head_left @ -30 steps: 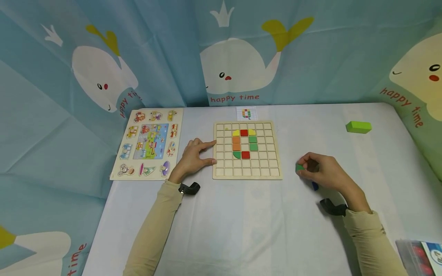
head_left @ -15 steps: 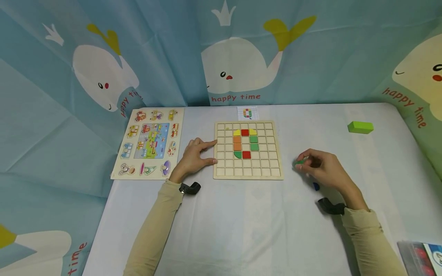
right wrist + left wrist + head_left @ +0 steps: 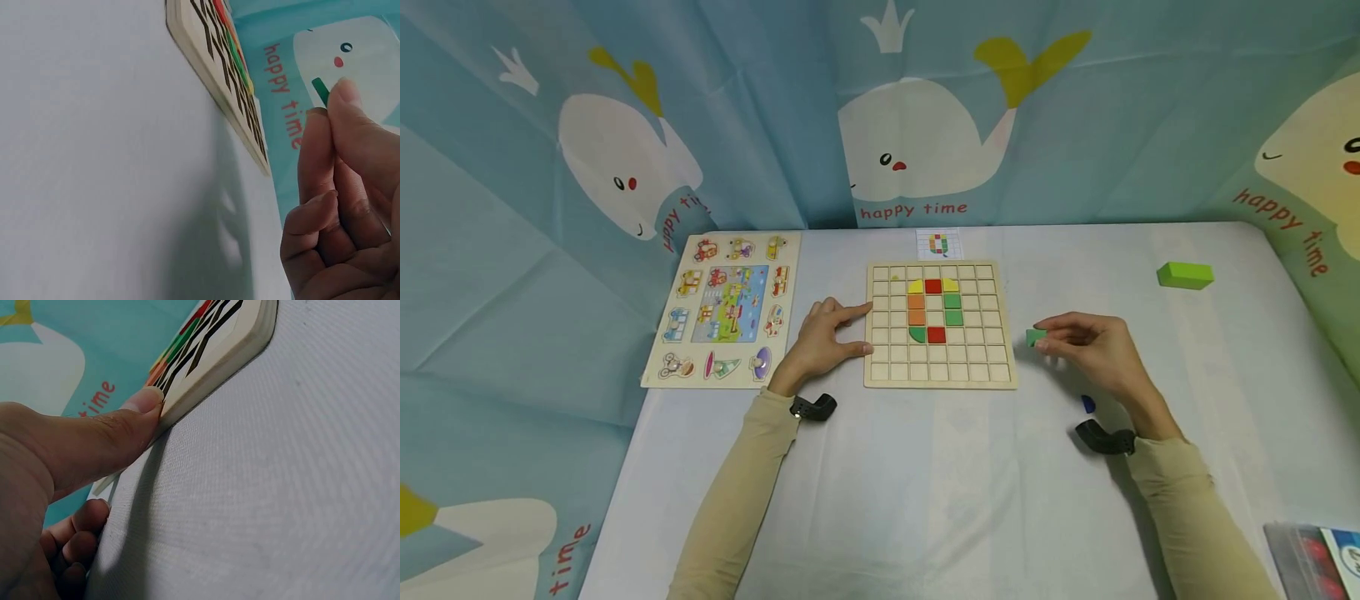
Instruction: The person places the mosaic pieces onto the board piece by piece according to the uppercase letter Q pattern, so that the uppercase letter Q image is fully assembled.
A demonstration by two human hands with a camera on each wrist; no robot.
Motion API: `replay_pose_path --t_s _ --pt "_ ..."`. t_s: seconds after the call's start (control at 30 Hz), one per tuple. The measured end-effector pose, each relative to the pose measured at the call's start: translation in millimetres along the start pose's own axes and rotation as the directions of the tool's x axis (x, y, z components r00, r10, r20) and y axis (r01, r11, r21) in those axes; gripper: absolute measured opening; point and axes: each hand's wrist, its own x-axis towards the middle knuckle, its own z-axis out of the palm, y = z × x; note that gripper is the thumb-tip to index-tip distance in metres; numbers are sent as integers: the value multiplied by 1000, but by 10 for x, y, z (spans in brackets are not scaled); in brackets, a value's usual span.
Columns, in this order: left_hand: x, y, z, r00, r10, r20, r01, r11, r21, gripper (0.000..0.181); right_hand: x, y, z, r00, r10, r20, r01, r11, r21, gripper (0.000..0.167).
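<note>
A wooden grid board (image 3: 887,376) lies mid-table with coloured tiles forming a ring in its squares: yellow, red, orange and green. My left hand (image 3: 823,342) rests at the board's left edge, its thumb and forefinger spread apart and touching the rim. In the left wrist view the thumb (image 3: 106,440) presses on that rim. To the right of the board, my right hand (image 3: 1093,346) pinches a small green tile (image 3: 1032,337) between thumb and fingertips, above the table. The right wrist view shows this green tile (image 3: 320,89) edge-on. A dark blue rounded piece (image 3: 1087,404) lies below the right hand.
A picture card (image 3: 938,244) with a coloured pattern lies behind the board. At the left is a vehicle puzzle board (image 3: 722,308). A light green block (image 3: 1185,275) sits at the back right, and a clear box (image 3: 1296,558) with red things stands at the front right.
My right hand has lifted the green tile and carried it left towards the board, away from the blue piece. My left hand has stayed at the board's edge.
</note>
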Motion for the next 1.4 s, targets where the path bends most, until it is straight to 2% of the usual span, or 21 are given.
replay_pose_path --t_s 0.3,0.53,0.8,1.13,1.4 --pt "19 -9 8 1000 6 4 -6 1000 4 73 161 -36 180 1000 -15 22 14 999 37 29" --pt "22 -16 17 1000 -2 8 2 1000 -3 72 277 -83 322 997 -7 77 4 999 48 27" --pt "16 -6 14 1000 6 10 -6 1000 10 72 409 -78 467 996 -28 88 28 1000 3 24" --pt "17 -7 8 1000 0 11 0 1000 9 72 498 -170 579 991 -21 131 30 997 -66 30" --pt "13 -13 1 1000 -3 11 3 1000 -3 72 541 -230 678 982 -70 175 88 991 -97 24"
